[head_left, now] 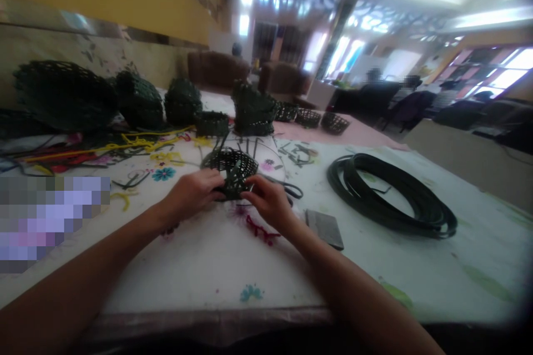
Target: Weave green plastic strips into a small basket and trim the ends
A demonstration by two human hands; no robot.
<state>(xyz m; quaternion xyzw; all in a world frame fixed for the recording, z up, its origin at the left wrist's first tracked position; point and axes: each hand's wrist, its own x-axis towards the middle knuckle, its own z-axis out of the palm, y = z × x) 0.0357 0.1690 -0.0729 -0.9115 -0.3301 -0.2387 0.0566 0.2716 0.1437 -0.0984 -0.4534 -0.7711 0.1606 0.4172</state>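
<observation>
A small dark green woven basket point(233, 163) sits on the flowered tablecloth in front of me, loose strip ends sticking up from its far rim. My left hand point(197, 191) grips its near left side, fingers curled against the weave. On the near right, my right hand point(266, 197) pinches the basket's edge between thumb and fingers. Exactly which strip lies between the fingertips is too blurred to tell. A looped dark strip point(293, 191) lies just beyond my right hand. Close to my right wrist is a flat grey block point(325, 228).
A large coil of dark strip point(391, 194) lies on the right. Finished-looking dark baskets point(139, 100) and small bowl-shaped baskets point(308, 117) line the table's back. Yellow strips point(154, 144) and offcuts point(297, 154) are scattered about. A red strip piece point(262, 231) lies near my right hand. People sit far behind.
</observation>
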